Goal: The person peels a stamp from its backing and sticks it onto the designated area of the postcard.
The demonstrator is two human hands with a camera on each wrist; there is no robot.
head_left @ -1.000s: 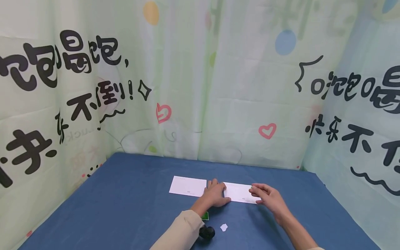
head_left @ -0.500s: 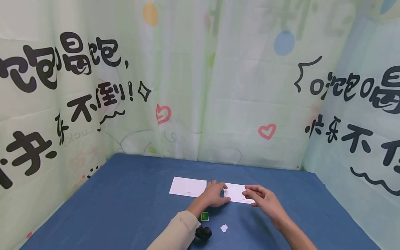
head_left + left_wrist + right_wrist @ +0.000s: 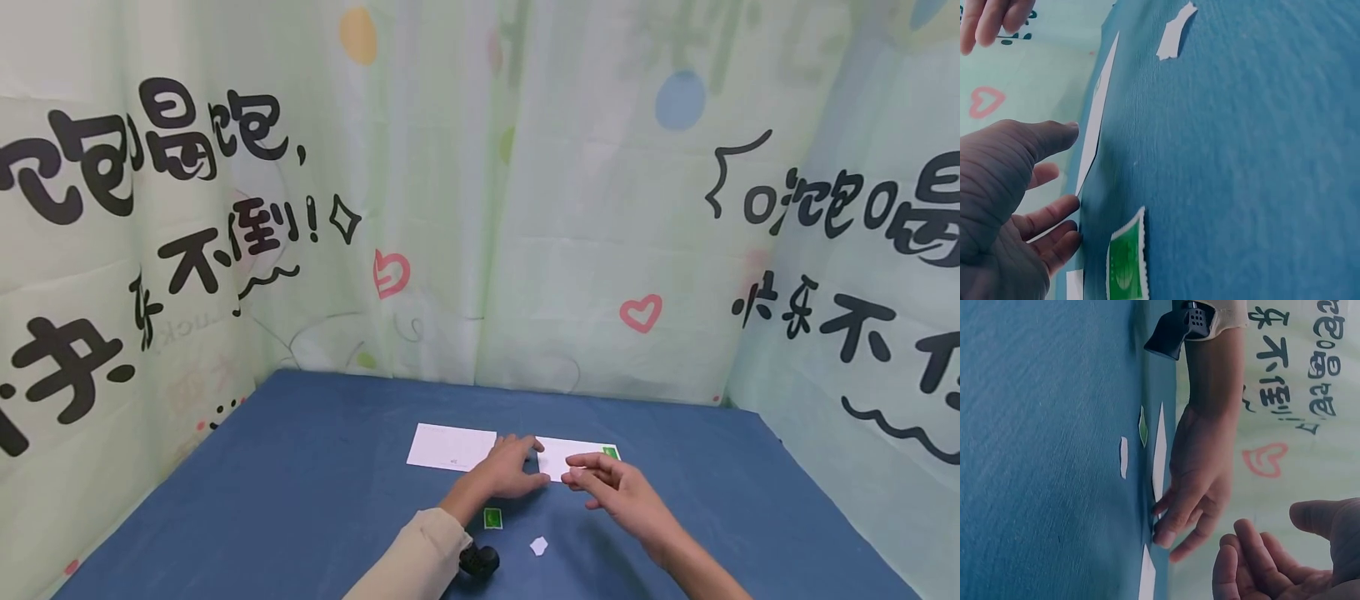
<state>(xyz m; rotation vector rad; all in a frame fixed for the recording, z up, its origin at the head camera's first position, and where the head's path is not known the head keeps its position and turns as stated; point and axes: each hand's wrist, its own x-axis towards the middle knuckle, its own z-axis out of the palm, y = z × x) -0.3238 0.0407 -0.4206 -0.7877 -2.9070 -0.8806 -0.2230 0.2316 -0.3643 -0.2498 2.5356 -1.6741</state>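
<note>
Two white envelopes lie flat side by side on the blue cloth in the head view: a left envelope (image 3: pixel 450 446) and a right envelope (image 3: pixel 555 454). A green stamp (image 3: pixel 610 451) sits at the right one's far right corner. My left hand (image 3: pixel 512 468) rests between them, fingers spread, at the right envelope's left edge. Over that envelope hovers my right hand (image 3: pixel 615 492), its fingers loosely bent; in the right wrist view the thumb of this right hand (image 3: pixel 1285 556) stands apart from the fingers with nothing held. A second green stamp (image 3: pixel 492 518) lies loose nearer me.
A small white paper scrap (image 3: pixel 538 546) with uneven edges lies right of the loose stamp. The black wrist camera (image 3: pixel 480 562) sits at my left cuff. Printed curtains (image 3: pixel 480 250) stand round the back and sides of the blue-covered table (image 3: pixel 337 500).
My right hand has drawn left and toward me, off the right envelope's corner, uncovering the green stamp there. My left hand has stayed nearly still; its forearm shifted slightly left, showing the loose stamp fully.
</note>
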